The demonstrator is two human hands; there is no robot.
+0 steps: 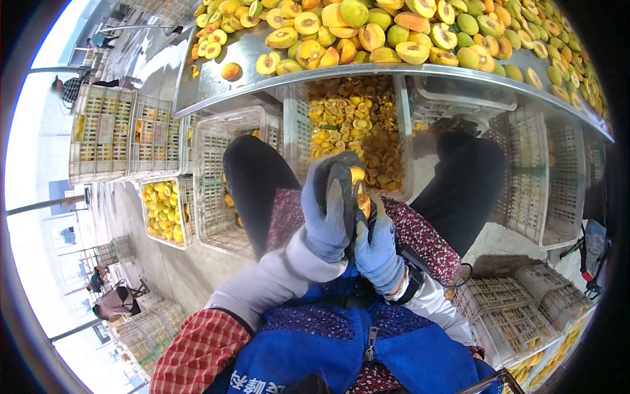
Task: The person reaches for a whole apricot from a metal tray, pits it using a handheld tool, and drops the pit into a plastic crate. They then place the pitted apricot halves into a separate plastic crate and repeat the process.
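Observation:
Both my hands wear blue-grey gloves and meet over my lap. My left hand [326, 210] is closed around a yellow-orange fruit [357, 176], of which only a small part shows between the fingers. My right hand [379, 246] presses against the same fruit from the right and holds a small dark tool [359, 207] at it; the tool's blade is hidden. Below my hands lie my knees in dark trousers and a blue apron.
A metal table [262, 85] ahead carries many halved and whole yellow-green fruits [394, 33]. Under it stands a white crate of fruit pieces [354, 125]; other white crates [164, 210] sit left and right. Other people work far left [111, 299].

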